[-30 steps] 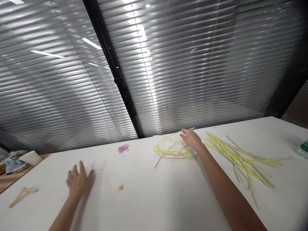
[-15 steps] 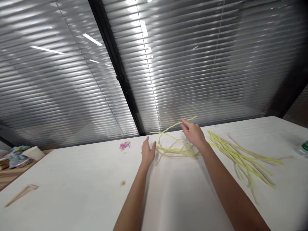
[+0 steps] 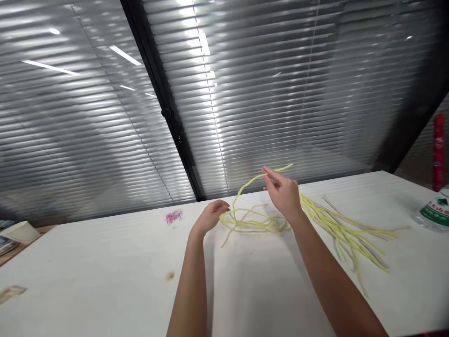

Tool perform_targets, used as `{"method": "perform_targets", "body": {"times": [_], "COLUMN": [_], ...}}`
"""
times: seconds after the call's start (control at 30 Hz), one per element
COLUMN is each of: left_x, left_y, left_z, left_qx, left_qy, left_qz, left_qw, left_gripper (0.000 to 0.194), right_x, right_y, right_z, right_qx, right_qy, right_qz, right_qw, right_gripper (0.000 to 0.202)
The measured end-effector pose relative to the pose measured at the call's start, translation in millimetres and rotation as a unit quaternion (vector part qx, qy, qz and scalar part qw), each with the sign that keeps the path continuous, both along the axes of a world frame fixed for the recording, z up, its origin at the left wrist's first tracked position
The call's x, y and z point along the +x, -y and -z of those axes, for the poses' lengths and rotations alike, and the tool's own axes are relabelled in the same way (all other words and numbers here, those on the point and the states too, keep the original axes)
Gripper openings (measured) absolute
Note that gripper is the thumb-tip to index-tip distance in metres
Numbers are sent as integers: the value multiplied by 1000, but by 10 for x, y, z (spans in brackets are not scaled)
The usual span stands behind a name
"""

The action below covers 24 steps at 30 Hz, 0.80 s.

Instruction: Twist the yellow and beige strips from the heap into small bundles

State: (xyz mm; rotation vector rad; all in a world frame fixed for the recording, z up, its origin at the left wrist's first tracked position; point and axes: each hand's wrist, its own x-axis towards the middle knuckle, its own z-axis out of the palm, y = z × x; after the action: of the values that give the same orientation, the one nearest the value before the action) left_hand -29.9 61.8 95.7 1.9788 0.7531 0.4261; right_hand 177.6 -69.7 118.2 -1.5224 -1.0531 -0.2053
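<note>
A yellow-green strand [image 3: 244, 184] arches up from the table, pinched near its upper end by my right hand [image 3: 283, 192]. Below it, a loose tangle of yellow and beige strands [image 3: 259, 225] lies on the white table [image 3: 115, 281]. At the left end of this tangle is my left hand [image 3: 211, 215], its fingers bent around or against the strands; the fingertips are too small to make out fully. A larger bundle of yellow and beige strands [image 3: 347, 229] is spread out to the right of my right forearm.
A clear container with a green label [image 3: 435, 213] stands at the right, with a red object [image 3: 438, 152] behind. Pink scribbles [image 3: 174, 216] and a brown spot [image 3: 170, 275] mark the table. A white cup [image 3: 21, 232] lies far left. Window blinds [image 3: 259, 93] rise behind.
My left hand has turned inward and its fingers have bent toward the tangle. The pinched strand now arches higher, apart from the strand it crossed. The view has shifted to the right.
</note>
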Motion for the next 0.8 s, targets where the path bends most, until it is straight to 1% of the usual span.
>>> {"method": "perform_targets", "body": {"times": [0.07, 0.1, 0.2, 0.27, 0.33, 0.4, 0.5, 0.57, 0.63, 0.7, 0.8], "left_x": [-40, -54, -62, -35, 6, 35, 16, -37, -94, -128, -123], "left_y": [68, 102, 204, 267, 314, 338, 338, 341, 361, 397, 454], "left_z": [-116, -172, -320, -386, -413, -411, -410, -443, -504, -572, -641], "left_qx": [-48, -53, -24, -10, 8, 39, 75, 68, 49, 39, 54], "left_qy": [-2, 0, 40, 59, 57, 57, 51, 51, 90, 169, 301], "left_qz": [8, -1, -24, -5, 3, -32, -115, -128, -108, -86, -93], "left_qw": [999, 999, 999, 998, 998, 997, 989, 988, 989, 981, 947], "left_gripper": [34, 36, 43, 45, 44, 44, 48, 54, 62, 63, 47], "right_x": [-16, -27, -70, -109, -153, -195, -243, -264, -281, -298, -319], "right_y": [8, 11, 17, 20, 23, 29, 43, 55, 74, 99, 145], "right_z": [-15, -22, -41, -54, -67, -81, -100, -111, -123, -140, -176], "right_qx": [28, 42, 80, 96, 110, 122, 134, 138, 137, 126, 101], "right_qy": [0, 0, -7, -12, -13, -12, -12, -16, -18, -12, 23], "right_qz": [5, 9, 24, 31, 30, 28, 25, 22, 18, 17, 33], "right_qw": [1000, 999, 996, 995, 993, 992, 991, 990, 990, 992, 994], "right_gripper": [36, 35, 34, 32, 29, 28, 28, 27, 27, 26, 22]}}
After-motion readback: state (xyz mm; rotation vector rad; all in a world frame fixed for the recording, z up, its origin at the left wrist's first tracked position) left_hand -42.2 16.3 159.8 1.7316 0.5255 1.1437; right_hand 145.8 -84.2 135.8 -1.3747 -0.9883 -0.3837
